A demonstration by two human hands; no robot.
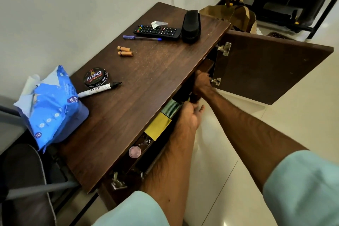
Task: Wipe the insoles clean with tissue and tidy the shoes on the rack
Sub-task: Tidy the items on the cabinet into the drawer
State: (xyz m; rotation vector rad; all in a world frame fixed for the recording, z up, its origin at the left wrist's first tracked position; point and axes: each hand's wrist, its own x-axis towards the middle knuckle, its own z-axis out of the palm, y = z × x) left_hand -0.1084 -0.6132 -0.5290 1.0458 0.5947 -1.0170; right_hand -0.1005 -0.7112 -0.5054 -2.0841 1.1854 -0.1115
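Under the front edge of the cabinet (pixel 146 82), beside its open door (pixel 266 69), the left hand (pixel 190 113) and right hand (pixel 201 82) reach inside; whether either grips anything is hidden

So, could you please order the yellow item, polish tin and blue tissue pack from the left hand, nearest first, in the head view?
1. Yellow item, inside the cabinet.
2. Polish tin, on top.
3. Blue tissue pack, top's left edge.
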